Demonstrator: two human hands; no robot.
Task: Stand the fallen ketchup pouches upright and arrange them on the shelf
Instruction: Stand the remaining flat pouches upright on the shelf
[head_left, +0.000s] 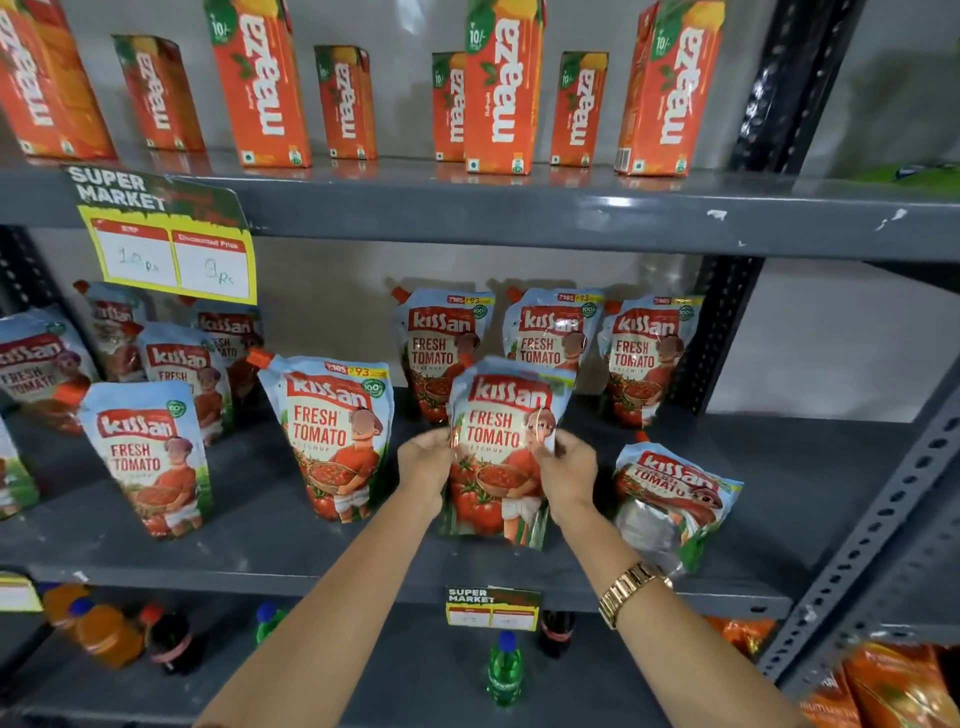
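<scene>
A Kissan ketchup pouch (501, 447) stands upright near the front of the grey middle shelf (363, 577). My left hand (425, 462) grips its left edge and my right hand (566, 470) grips its right edge. To its right a pouch (672, 499) lies fallen on its back, tilted, spout toward the rear. On the left stand two front pouches (340, 436) (150, 457). Three upright pouches (441, 348) (550, 338) (647, 358) line the back, and several more stand at the far left (36, 364).
Maaza juice cartons (498, 83) fill the shelf above. A yellow price tag (171, 249) hangs from its edge at left. A perforated upright post (883, 514) bounds the right side. Bottles (504, 670) and orange packets (893, 680) sit on the lower shelf.
</scene>
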